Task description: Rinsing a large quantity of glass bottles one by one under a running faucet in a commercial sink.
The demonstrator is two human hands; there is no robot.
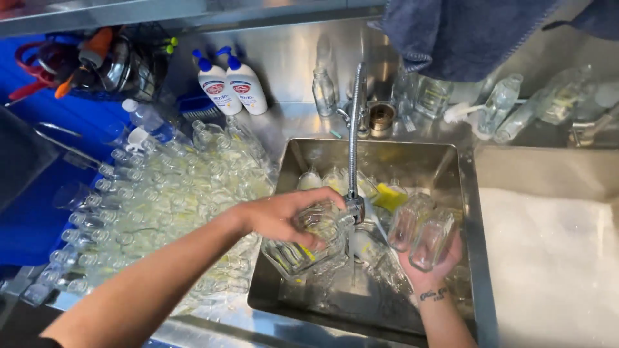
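The person is rinsing small clear glass bottles at a steel sink (467,212), and the step in hand looks like the rinse itself. The left hand (284,216) is closing its grip over a clutch of glass bottles (303,248), fingers curled round their tops, holding them tilted just beside the spout of the flexible tap (354,142), over the left half of the basin. The right hand (431,267) is turned palm up, its grip wrapped from below round two clear bottles (420,233) that are leaning mouths-away over the right half of the basin. More bottles and a yellow sponge (391,195) are lying on the sink floor. I cannot tell whether water is running.

On the bench to the left, a large heap of rinsed-looking bottles (167,200) is lying in rows, with two white pump dispensers (232,87) standing behind it. A blue towel (464,32) is hanging above.

As a judgement, the next move is calling for a steady hold on wet, slippery glass, and for keeping the two handfuls apart so they are not knocking together.
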